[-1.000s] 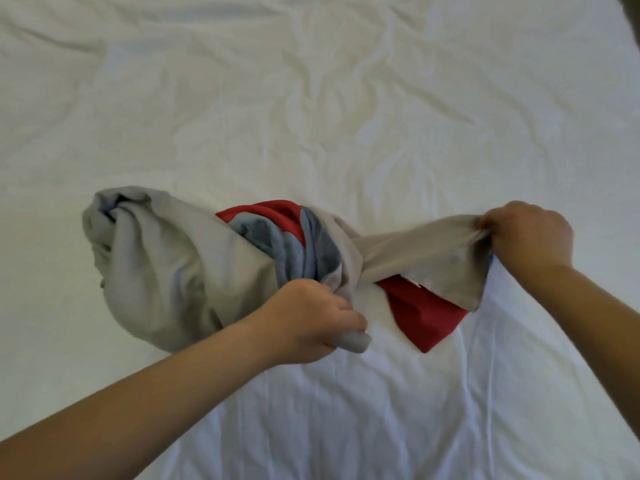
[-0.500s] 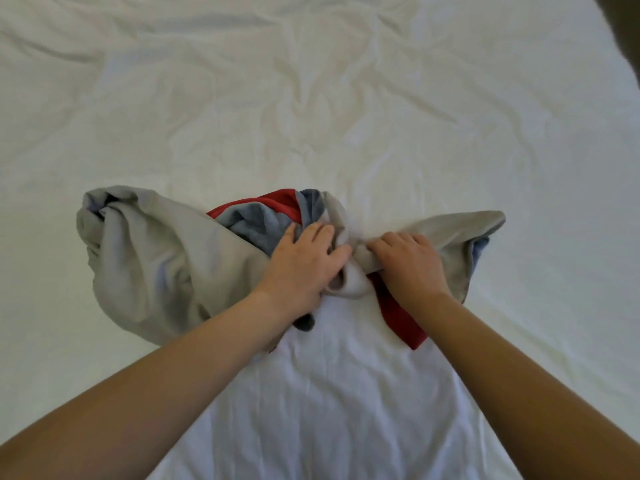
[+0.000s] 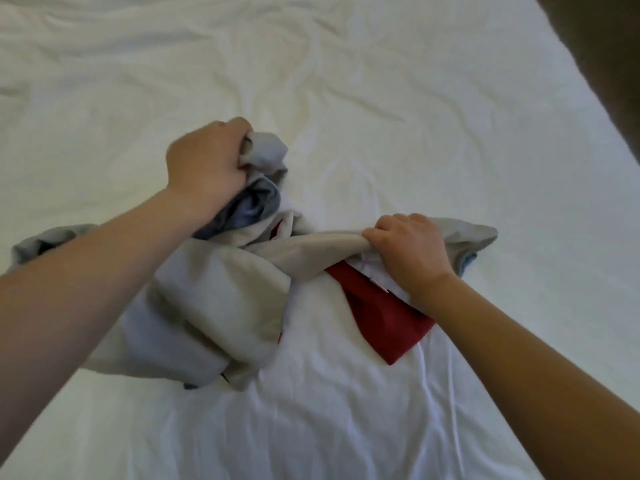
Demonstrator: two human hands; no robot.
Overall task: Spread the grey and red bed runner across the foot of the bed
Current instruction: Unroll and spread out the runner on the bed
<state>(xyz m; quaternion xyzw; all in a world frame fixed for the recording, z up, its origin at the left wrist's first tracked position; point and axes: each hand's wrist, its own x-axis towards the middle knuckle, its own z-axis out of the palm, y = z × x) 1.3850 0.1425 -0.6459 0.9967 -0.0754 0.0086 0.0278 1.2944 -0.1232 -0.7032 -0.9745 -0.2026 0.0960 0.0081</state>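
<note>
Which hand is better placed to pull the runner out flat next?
Probably the right hand: it grips a taut grey edge near the loose end of the runner, while the left hand holds only a bunched wad.

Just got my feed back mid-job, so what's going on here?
A person seems to be untangling the grey and red bed runner on the white bed sheet. The left hand grips a bunch of grey fabric at the far side of the heap. The right hand grips a taut grey fold near the runner's right end, above the red panel. The runner lies bunched and twisted, not yet spread.
</note>
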